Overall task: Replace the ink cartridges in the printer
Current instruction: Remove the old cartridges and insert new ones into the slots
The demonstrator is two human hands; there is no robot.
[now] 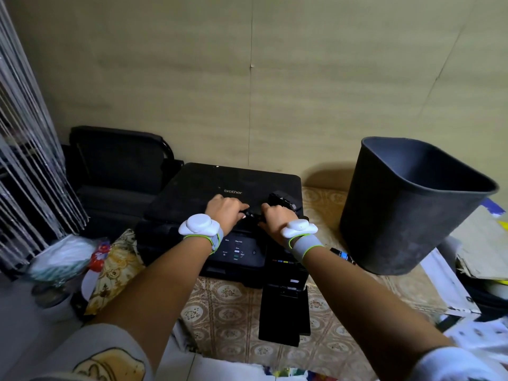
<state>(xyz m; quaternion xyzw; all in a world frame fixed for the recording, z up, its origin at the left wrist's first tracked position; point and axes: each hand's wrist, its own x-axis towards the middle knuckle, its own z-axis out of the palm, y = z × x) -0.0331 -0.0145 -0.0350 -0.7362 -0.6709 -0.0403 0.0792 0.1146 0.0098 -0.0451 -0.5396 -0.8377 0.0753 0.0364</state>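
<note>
Both hands: left hand [224,209], right hand [275,215] gripping cartridge [281,200] over printer [192,193].

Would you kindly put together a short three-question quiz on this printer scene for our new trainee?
1. True or false: the matte black plastic printer has its flat top lid raised.
2. Which side of the printer is the dark grey plastic waste bin on? A) left B) right C) on top of it
3. Fill in: the left hand and the right hand meet over a small ____ part above the control panel.

Key
1. False; the lid lies flat and closed.
2. B
3. Black; both grips close on it, though what it is cannot be made out.
</note>
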